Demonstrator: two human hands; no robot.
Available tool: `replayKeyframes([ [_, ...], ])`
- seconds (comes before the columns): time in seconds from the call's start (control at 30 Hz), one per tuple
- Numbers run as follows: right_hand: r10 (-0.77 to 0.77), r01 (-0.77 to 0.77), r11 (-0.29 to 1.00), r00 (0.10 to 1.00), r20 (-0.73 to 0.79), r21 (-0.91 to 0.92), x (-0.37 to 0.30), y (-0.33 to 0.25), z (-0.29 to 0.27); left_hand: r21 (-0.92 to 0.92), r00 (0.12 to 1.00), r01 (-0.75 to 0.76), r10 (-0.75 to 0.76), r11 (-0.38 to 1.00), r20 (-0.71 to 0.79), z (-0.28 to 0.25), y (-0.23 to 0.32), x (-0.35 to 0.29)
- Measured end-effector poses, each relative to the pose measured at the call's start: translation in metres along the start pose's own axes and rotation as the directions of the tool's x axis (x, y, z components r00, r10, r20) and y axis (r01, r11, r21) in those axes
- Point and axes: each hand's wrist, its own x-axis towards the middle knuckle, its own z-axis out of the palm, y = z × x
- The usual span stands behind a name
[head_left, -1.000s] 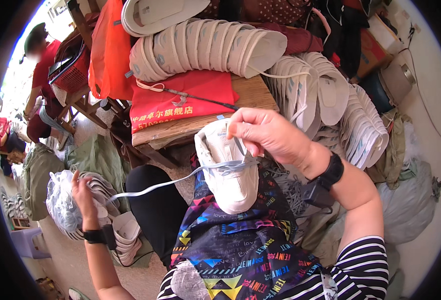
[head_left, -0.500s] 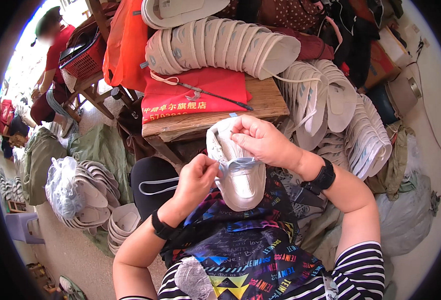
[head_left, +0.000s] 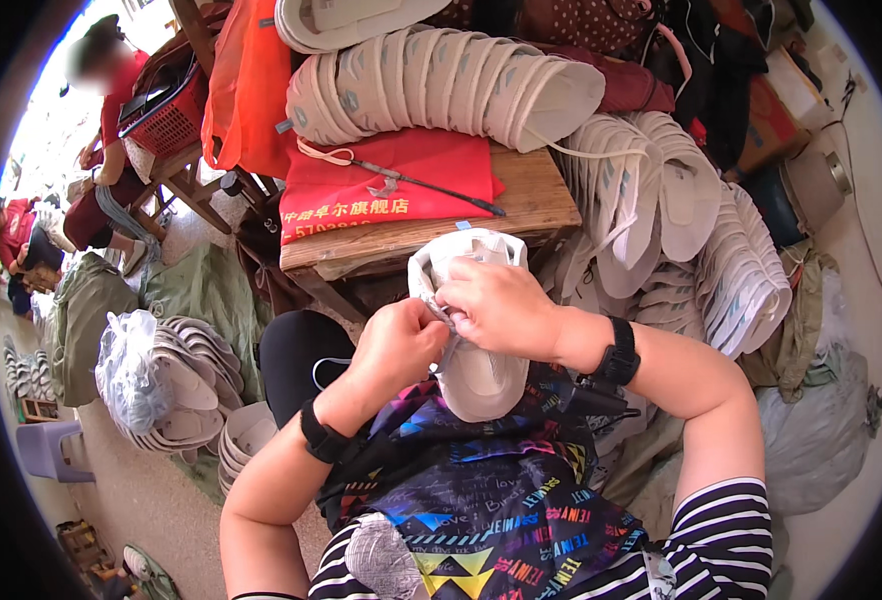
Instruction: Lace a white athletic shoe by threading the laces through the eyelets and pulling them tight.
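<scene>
A white shoe (head_left: 481, 385) sits toe toward me above my lap, its opening facing the wooden table. My left hand (head_left: 401, 345) is closed in a pinch at the left side of its eyelets, on a light blue shoelace (head_left: 331, 370) whose loop hangs out to the left. Over the top of the shoe lies my right hand (head_left: 506, 310), fingertips pressed together beside the left ones. What those right fingertips pinch is hidden. Most of the lacing lies under my hands.
On the wooden table (head_left: 536, 190) lie a red bag (head_left: 431, 165), a dark thin rod tool (head_left: 431, 187) and a row of nested shoe uppers (head_left: 441, 85). More stacked uppers (head_left: 611, 180) stand right; others (head_left: 186, 380) sit left by green sacks. A person (head_left: 111, 90) sits far left.
My right hand has come down and left over the shoe to meet my left hand at the eyelets. The lace loop on the left has shortened.
</scene>
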Motion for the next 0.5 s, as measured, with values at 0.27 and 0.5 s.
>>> replayKeyframes([
  [0.27,-0.003,0.002,1.000,0.999,0.047,0.026,0.000,-0.001,0.000,0.143,0.988,-0.043,0.021,0.989,0.152,-0.024,0.006,-0.001],
  [0.5,-0.075,0.075,0.997,0.997,0.005,0.016,-0.001,0.005,-0.001,-0.233,0.986,-0.067,0.101,0.970,0.136,-0.010,-0.015,0.009],
])
